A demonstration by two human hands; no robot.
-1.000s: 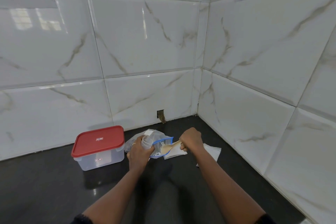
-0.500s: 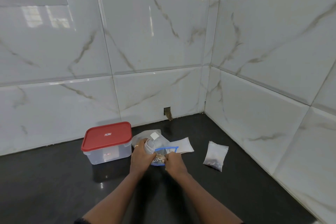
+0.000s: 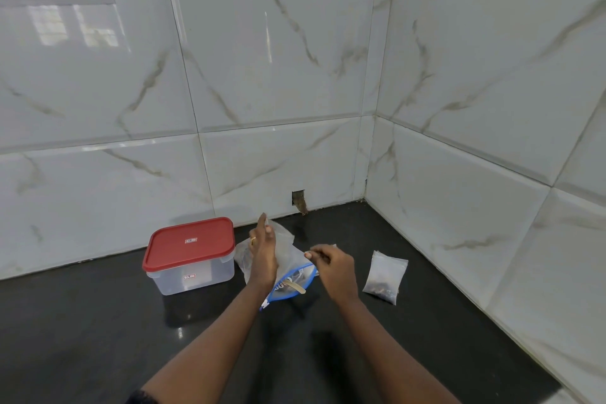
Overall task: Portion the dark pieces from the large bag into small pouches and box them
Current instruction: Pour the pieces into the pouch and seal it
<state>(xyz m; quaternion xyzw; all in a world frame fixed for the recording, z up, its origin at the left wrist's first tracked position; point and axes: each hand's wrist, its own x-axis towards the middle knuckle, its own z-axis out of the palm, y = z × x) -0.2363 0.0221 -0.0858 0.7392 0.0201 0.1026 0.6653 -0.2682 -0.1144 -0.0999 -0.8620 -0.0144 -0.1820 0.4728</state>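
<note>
Hands meet over a black counter [image 3: 98, 321], near its back right corner where two tiled walls join.

The large bag [image 3: 292, 257] lies between both hands. Its long axis runs from the back edge toward me, with the blue zip mouth facing the near edge. A wooden spoon [image 3: 296, 286] rests in that mouth, handle pointing near and right.

My left hand [image 3: 264, 259] stands upright against the bag's left side, fingers straight and close together, pointing up. I cannot tell whether they touch the film.

My right hand [image 3: 337, 267] hovers just right of the bag, fingers curled, thumb and forefinger tips drawn together. Something pale shows at the tips, but I cannot tell whether anything is pinched.

One filled pouch [image 3: 386, 274] lies flat on the counter to the right, apart from the right hand and near the right wall. The box [image 3: 193, 275] sits to the left near the back edge, with its red lid [image 3: 190, 244] on.

I judge portioning to be partly done, with nothing boxed yet. The spoon handle lies below and left of the right fingers, so that hand is nearer for scooping. The left hand is nearer the box.

Open counter stretches toward the near edge. The right wall crowds the filled pouch, so any reach there wants care.
</note>
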